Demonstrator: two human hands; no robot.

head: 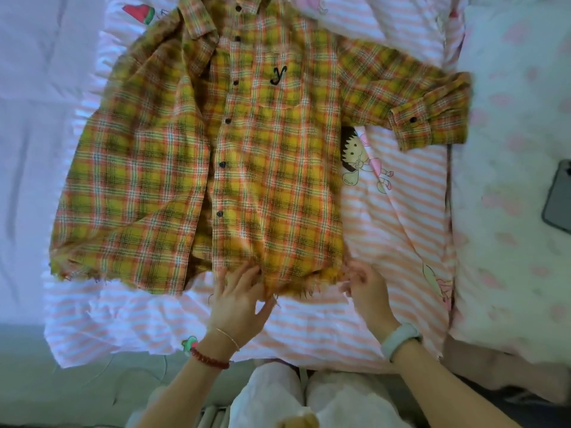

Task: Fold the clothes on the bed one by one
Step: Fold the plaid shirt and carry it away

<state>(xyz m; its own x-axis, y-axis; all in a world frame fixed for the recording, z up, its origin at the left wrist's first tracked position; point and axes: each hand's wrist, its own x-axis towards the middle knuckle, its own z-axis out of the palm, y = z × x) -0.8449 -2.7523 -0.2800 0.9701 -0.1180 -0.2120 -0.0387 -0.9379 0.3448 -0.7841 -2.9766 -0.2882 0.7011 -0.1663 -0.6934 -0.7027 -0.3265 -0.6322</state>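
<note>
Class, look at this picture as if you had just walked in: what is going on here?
A person is laying out a yellow plaid shirt on a pink striped bedsheet. Both hands are at its frayed bottom hem: the left hand rests on it with fingers spread, and the right hand pinches the corner. The shirt is buttoned and not yet folded.

Bed with pink-and-white striped cartoon sheet [386, 211] beyond the fingers; pale lilac quilt [37, 118] far left of them; white pink-patterned pillow [509, 180] right, dark phone [559, 199] on it. Soft, even light.
</note>
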